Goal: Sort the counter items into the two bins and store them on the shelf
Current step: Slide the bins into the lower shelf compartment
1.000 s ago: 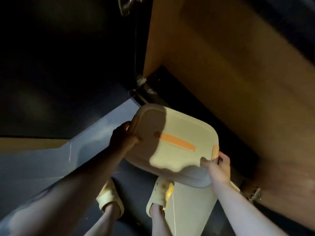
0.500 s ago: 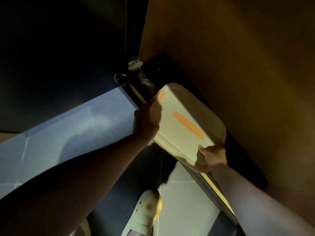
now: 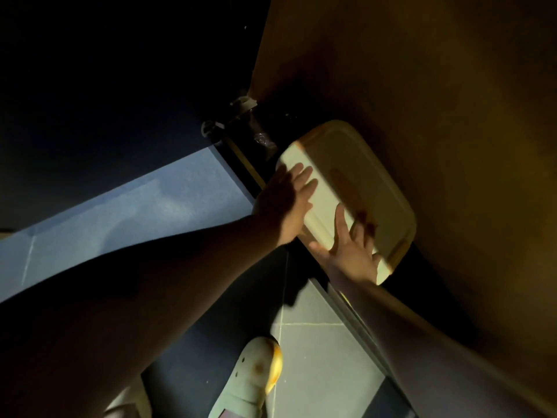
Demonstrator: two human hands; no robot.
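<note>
Bare forearms without sleeves, pale yellow perforated clog (image 3: 247,384) with a yellow rim

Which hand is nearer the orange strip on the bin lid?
Right. The right hand lies flat on the bin lid with fingers at the orange strip; the left hand presses the lid's near-left edge, farther off.

A single head-worn wide-angle view looks steeply down from close above, along both outstretched forearms. It faces a low, dark cabinet opening (image 3: 301,128) under a wooden panel (image 3: 422,86), with the tiled floor (image 3: 316,357) directly below. Lighting is dim.
</note>
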